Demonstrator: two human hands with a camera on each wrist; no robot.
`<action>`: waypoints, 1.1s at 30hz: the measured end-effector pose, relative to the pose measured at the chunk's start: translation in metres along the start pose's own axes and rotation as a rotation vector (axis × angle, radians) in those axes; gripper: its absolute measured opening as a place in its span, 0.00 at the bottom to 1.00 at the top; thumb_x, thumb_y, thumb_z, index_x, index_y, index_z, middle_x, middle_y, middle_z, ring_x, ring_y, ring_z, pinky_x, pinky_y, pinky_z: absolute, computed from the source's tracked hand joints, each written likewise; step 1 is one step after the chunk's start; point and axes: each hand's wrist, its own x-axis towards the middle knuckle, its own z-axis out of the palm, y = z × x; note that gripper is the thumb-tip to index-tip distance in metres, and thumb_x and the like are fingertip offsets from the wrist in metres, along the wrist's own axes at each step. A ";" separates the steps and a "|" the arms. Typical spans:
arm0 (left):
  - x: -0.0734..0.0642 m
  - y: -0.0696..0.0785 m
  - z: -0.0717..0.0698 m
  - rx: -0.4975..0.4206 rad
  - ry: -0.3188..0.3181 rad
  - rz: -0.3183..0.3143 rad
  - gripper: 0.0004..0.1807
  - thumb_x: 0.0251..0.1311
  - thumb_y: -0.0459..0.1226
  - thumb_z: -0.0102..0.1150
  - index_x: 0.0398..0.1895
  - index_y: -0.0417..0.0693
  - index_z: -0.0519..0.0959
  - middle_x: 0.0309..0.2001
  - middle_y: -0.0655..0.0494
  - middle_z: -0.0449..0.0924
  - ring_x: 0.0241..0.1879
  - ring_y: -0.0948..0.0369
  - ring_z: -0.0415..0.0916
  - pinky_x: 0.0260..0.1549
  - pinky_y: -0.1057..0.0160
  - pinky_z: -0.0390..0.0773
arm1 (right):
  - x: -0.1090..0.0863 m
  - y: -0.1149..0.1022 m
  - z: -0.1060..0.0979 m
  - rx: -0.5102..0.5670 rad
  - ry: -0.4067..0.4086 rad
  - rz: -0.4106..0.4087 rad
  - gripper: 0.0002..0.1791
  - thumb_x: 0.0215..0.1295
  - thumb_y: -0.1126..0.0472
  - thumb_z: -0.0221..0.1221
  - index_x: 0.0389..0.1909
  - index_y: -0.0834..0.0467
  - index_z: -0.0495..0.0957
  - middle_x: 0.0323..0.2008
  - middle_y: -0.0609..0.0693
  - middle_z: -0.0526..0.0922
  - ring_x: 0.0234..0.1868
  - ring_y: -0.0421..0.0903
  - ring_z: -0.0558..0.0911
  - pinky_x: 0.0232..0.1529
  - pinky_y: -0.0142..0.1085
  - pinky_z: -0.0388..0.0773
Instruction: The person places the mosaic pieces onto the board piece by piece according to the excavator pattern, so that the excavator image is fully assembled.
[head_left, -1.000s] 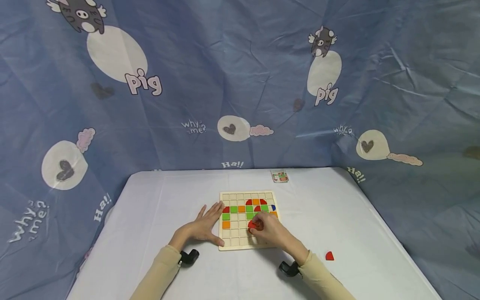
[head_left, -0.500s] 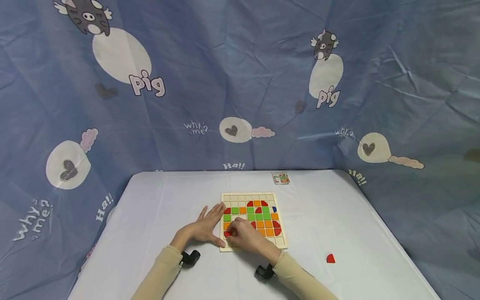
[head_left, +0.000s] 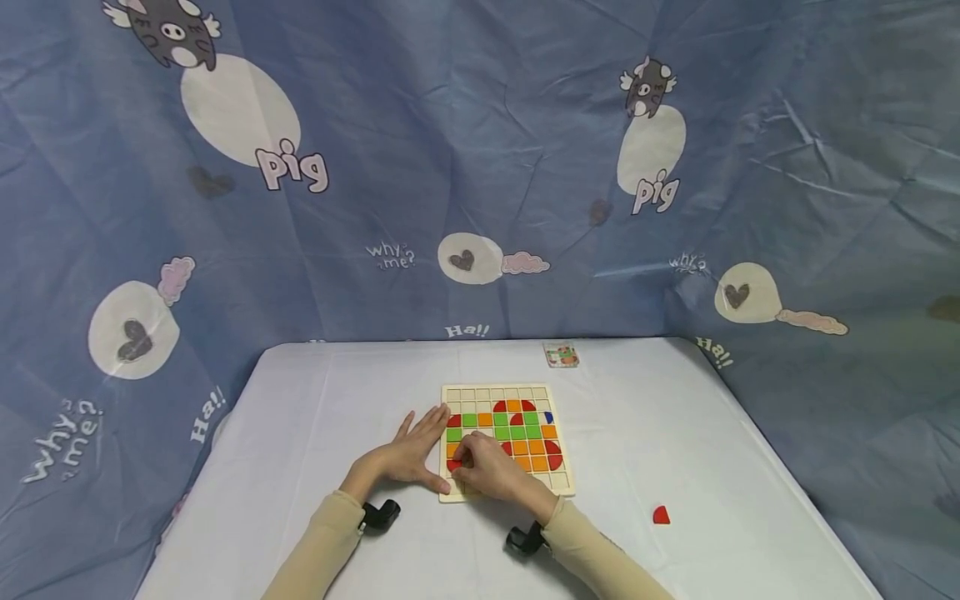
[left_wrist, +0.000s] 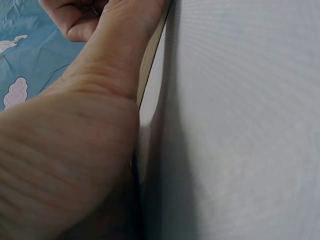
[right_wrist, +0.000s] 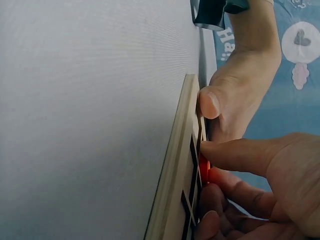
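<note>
A pale wooden grid board (head_left: pixel 566 493) lies on the table, partly filled with green, orange and red pieces. My left hand (head_left: pixel 405 458) rests along its left edge with fingers spread, the thumb at the near left corner. Over the lower left cells, my right hand (head_left: pixel 493 473) pinches a red rounded piece (right_wrist: pixel 204 167) between thumb and index finger, down at the board's surface. That piece sits just below an orange square (head_left: pixel 452 450) in the left column. Some middle cells are hidden under the right hand. In the left wrist view, mostly the left palm and thumb show.
A loose red quarter-round piece (head_left: pixel 661 516) lies on the white table to the right. Behind the board is a small printed card (head_left: pixel 561 356). A small blue piece (head_left: pixel 548 417) sits in a right-hand cell. A blue patterned curtain (head_left: pixel 480 167) hangs behind the table.
My right hand has moved left across the board from its middle to the lower left cells, leaving red and orange pieces uncovered on the right. The left hand has stayed put.
</note>
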 end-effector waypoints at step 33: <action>0.001 0.002 -0.001 0.006 -0.003 0.012 0.70 0.43 0.69 0.64 0.77 0.41 0.36 0.78 0.45 0.30 0.77 0.47 0.29 0.71 0.36 0.28 | 0.006 -0.010 0.005 -0.115 0.053 -0.057 0.05 0.56 0.62 0.67 0.29 0.59 0.80 0.27 0.44 0.76 0.26 0.33 0.71 0.25 0.21 0.72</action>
